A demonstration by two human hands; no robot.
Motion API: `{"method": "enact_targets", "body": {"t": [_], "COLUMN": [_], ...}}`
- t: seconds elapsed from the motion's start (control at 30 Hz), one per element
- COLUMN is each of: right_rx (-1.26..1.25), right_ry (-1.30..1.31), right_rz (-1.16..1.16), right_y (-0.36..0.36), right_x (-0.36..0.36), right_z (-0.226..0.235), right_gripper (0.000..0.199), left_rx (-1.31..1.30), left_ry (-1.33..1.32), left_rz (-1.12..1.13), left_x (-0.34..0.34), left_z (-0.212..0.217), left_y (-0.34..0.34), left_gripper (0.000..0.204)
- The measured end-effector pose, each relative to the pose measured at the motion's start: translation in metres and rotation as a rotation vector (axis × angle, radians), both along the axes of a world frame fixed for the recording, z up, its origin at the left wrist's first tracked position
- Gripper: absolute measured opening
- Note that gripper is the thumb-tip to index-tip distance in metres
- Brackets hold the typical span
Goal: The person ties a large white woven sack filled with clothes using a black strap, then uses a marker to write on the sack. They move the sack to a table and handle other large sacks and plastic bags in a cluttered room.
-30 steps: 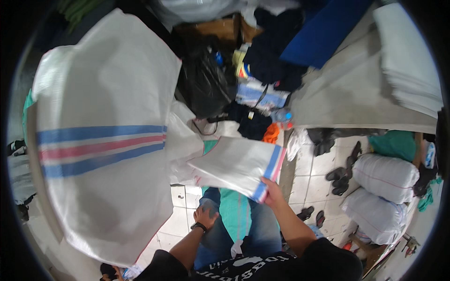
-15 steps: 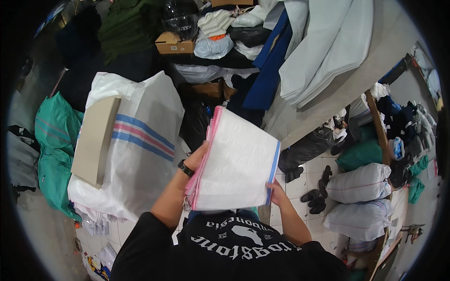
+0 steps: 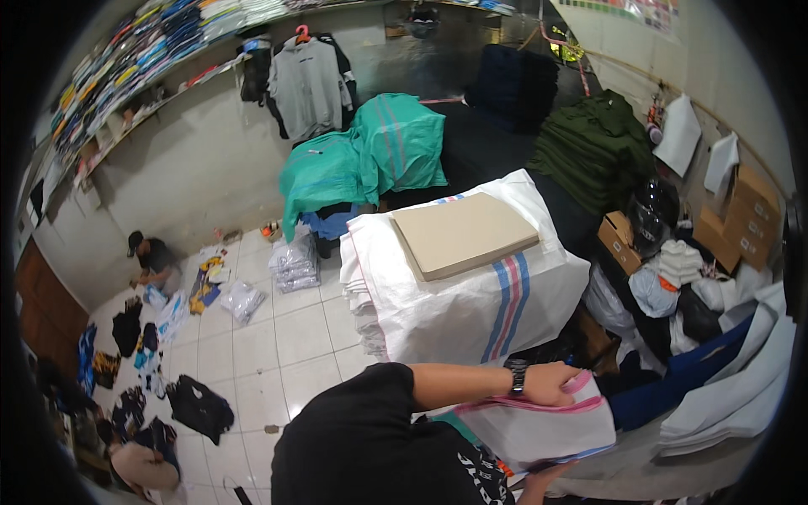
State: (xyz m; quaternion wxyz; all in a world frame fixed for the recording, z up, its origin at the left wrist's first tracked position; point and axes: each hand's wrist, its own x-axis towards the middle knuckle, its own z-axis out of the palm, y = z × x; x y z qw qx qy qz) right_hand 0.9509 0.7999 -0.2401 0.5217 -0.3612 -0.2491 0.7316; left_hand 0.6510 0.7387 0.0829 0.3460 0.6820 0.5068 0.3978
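Observation:
My left hand (image 3: pixel 551 383), a black watch on its wrist, grips the upper edge of a folded white woven sack (image 3: pixel 539 429) with pink and blue trim, held low in front of my body. My right hand (image 3: pixel 539 481) shows only partly at the bottom edge, under the sack's lower side, and seems to hold it from below. Just beyond the sack stands a large stuffed white sack (image 3: pixel 471 303) with pink and blue stripes. A flat tan cardboard sheet (image 3: pixel 463 234) lies on top of it.
Teal sacks (image 3: pixel 370 160) and dark green bundles (image 3: pixel 593 147) stand behind. Cardboard boxes (image 3: pixel 732 215) and bags crowd the right. Clothes and plastic packs (image 3: pixel 295 265) lie scattered on the white tile floor, where a person (image 3: pixel 147 257) crouches at far left. A grey hoodie (image 3: pixel 307 84) hangs on the wall.
My head has turned left, bringing the room's floor and back wall into view. The folded sack has dropped from chest height to low at the right, still in both hands.

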Motion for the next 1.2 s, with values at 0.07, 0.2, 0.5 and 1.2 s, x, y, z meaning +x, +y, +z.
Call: {"method": "enact_targets", "body": {"t": [0.07,0.2,0.5,1.2], "right_rx": [0.009,-0.08,-0.004,1.168], "right_ry": [-0.125,0.276,0.084,-0.59], "right_rz": [0.0,0.283,0.58,-0.231], "right_y": [-0.005,0.017,0.112,-0.01], "right_x": [-0.025,-0.044,-0.028,-0.131], "right_z": [-0.002,0.031,0.182,0.236], "right_gripper": [0.097,0.097,0.075,0.042], "left_rx": [0.039,0.075,0.109,-0.05], "left_ry": [-0.008,0.083,0.199,-1.17], "left_rz": [0.116,0.331,0.662,0.65], "left_x": [-0.005,-0.006,-0.064,-0.051], "left_z": [-0.008,-0.034,-0.017,0.072], "left_y": [-0.028,-0.027,0.027,0.114], "left_gripper": [0.042,0.032,0.039,0.01]}}
